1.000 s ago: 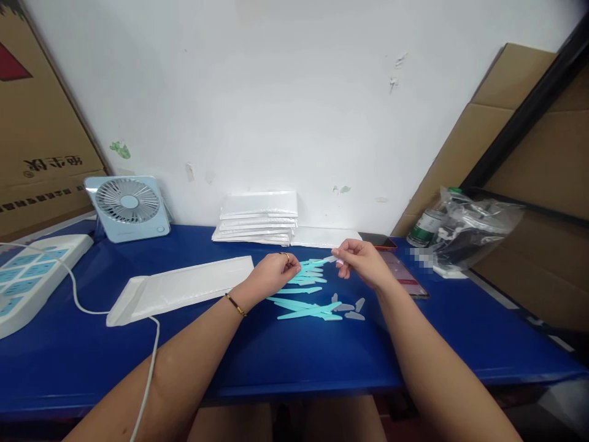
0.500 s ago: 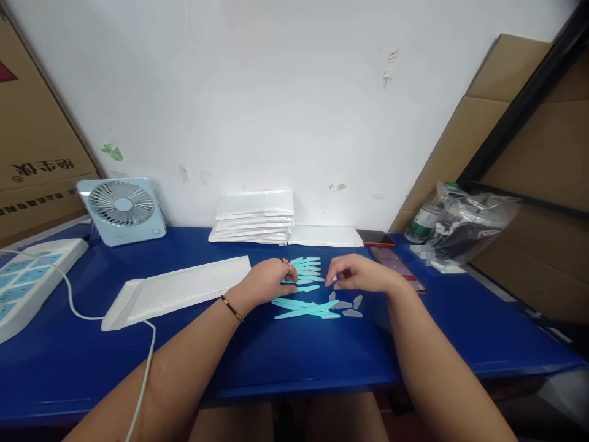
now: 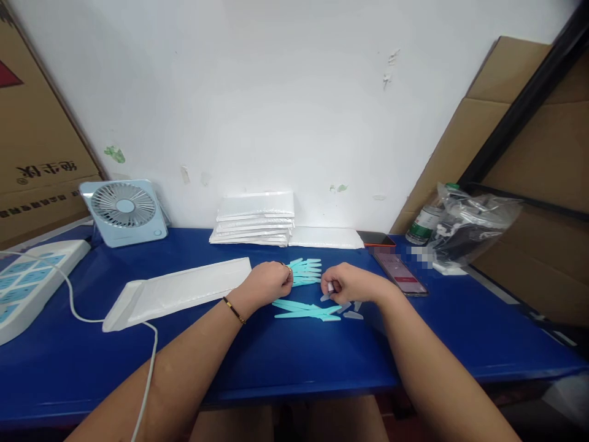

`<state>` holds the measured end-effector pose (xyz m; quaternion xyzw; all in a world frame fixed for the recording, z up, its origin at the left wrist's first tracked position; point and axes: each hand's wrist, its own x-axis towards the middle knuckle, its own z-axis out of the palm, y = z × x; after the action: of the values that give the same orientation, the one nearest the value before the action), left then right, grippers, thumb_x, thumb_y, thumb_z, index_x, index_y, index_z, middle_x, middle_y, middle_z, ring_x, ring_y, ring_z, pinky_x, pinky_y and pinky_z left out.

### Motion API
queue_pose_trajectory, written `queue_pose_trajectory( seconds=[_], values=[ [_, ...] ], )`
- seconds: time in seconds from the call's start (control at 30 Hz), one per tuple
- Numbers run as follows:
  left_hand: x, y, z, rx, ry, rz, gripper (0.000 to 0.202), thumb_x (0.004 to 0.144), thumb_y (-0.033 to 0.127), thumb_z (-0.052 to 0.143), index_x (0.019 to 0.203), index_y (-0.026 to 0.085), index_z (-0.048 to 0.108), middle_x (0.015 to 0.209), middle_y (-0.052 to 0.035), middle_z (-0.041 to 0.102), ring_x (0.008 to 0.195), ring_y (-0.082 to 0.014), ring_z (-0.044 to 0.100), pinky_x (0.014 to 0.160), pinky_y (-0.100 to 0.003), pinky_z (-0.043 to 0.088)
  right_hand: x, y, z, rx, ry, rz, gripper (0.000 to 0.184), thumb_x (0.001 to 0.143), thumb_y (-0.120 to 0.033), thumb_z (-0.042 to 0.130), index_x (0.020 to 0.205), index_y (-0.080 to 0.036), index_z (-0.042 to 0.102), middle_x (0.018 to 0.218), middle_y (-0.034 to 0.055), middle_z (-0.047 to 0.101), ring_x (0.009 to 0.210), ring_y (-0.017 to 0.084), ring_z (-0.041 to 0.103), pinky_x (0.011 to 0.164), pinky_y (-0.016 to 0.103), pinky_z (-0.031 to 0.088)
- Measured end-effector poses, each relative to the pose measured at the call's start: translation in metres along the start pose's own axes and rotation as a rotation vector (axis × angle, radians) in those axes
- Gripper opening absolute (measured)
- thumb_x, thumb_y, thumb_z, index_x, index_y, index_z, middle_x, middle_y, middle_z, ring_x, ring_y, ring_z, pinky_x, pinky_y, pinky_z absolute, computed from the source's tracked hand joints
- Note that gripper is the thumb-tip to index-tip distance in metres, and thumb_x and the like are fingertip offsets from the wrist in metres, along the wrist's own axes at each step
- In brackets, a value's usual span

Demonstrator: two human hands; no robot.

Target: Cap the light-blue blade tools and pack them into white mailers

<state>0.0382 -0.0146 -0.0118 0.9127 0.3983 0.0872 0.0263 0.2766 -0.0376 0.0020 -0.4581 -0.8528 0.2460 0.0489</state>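
Observation:
Turquoise eyebrow razors (image 3: 307,271) lie fanned in a row on the blue table. Over the row's left end my left hand (image 3: 271,281) is closed, its fingertips curled under; what they hold, if anything, is hidden. More razors (image 3: 306,310) lie crossed in a loose pile nearer to me. My right hand (image 3: 343,283) is closed in a pinch just right of the row, with a small clear blade cap (image 3: 325,298) at its fingertips. Several other clear caps (image 3: 353,315) are scattered below that hand, beside the pile.
A white padded mailer (image 3: 179,293) lies to the left, with a stack of mailers (image 3: 255,209) by the wall. A blue fan (image 3: 125,212), power strip (image 3: 32,279) and white cable (image 3: 150,368) are left. Phone (image 3: 401,273), bottle (image 3: 422,224) and plastic bag (image 3: 476,224) stand right.
My right hand has come down and left to the caps, closing on one. The left hand's fingers have curled in, and the single razor beside them no longer shows separately.

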Motion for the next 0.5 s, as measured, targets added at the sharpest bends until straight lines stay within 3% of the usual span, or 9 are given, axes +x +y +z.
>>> queue_pose_trajectory(
  seconds=[0.13,0.33,0.43,0.5],
  values=[
    [0.000,-0.002,-0.001,-0.090,0.027,-0.018,0.016,0.073,0.018,0.049,0.072,0.019,0.065,0.072,-0.0027,0.067,0.064,-0.0160,0.059,0.056,-0.024,0.037,0.004,-0.001,0.004,0.056,0.067,-0.032,0.021,0.055,-0.005,0.057,0.071,-0.017,0.062,0.066,-0.0021,0.057,0.058,0.010,0.053,0.051,0.019,0.039],
    [0.002,-0.008,-0.003,-0.433,0.073,-0.079,0.018,0.078,0.029,0.048,0.077,0.019,0.064,0.072,-0.0010,0.066,0.064,-0.0136,0.059,0.057,-0.022,0.040,0.009,0.005,-0.002,0.744,0.473,-0.055,0.027,0.073,-0.024,0.061,0.099,-0.020,0.056,0.071,-0.0026,0.059,0.060,0.013,0.063,0.054,0.023,0.049],
    [0.004,-0.009,-0.004,-0.555,0.108,-0.126,0.024,0.079,0.036,0.048,0.080,0.018,0.064,0.075,-0.0014,0.067,0.067,-0.0141,0.060,0.058,-0.022,0.042,0.014,0.008,-0.003,0.950,0.664,-0.018,0.026,0.072,-0.033,0.068,0.089,-0.017,0.057,0.066,-0.0005,0.062,0.063,0.016,0.067,0.056,0.024,0.052],
    [0.005,-0.009,-0.005,-0.589,0.123,-0.135,0.027,0.080,0.039,0.048,0.081,0.018,0.064,0.075,-0.0013,0.067,0.067,-0.0139,0.059,0.058,-0.022,0.042,0.018,0.009,-0.001,1.020,0.716,0.005,0.027,0.070,-0.036,0.071,0.083,-0.016,0.057,0.061,-0.0001,0.062,0.061,0.016,0.067,0.054,0.023,0.052]
  ],
)
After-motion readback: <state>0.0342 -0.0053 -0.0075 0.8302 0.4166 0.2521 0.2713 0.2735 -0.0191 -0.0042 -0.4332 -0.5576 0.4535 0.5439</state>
